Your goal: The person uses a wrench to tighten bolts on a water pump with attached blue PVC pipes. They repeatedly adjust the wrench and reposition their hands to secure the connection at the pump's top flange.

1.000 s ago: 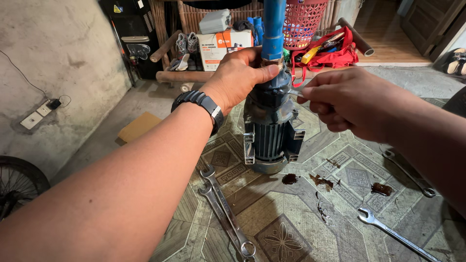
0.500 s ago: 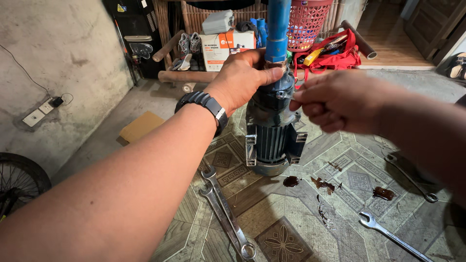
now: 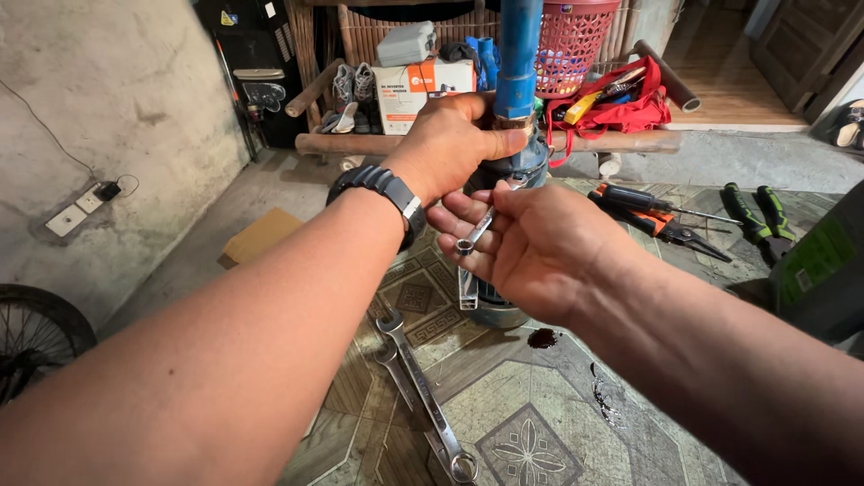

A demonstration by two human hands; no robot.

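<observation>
Steel and cast metal make the pump (image 3: 504, 301) look heavy and rigid, standing upright on the tiled floor (image 3: 540, 423) toward its far edge; the blue pipe (image 3: 518, 54) above it seems the firm place to grip. The left hand (image 3: 450, 144) clenches that pipe's base, while the right hand (image 3: 531, 247), fingers (image 3: 459, 220) half-curled, grasps a slim, probably slippery, small wrench (image 3: 474, 232).

Blue pipe (image 3: 519, 54) upright on pump (image 3: 504, 306); small wrench (image 3: 474, 232) tilted.

Three spanners (image 3: 423, 396) (one in hand), two hands (image 3: 531, 247), one pump (image 3: 504, 310)
</observation>
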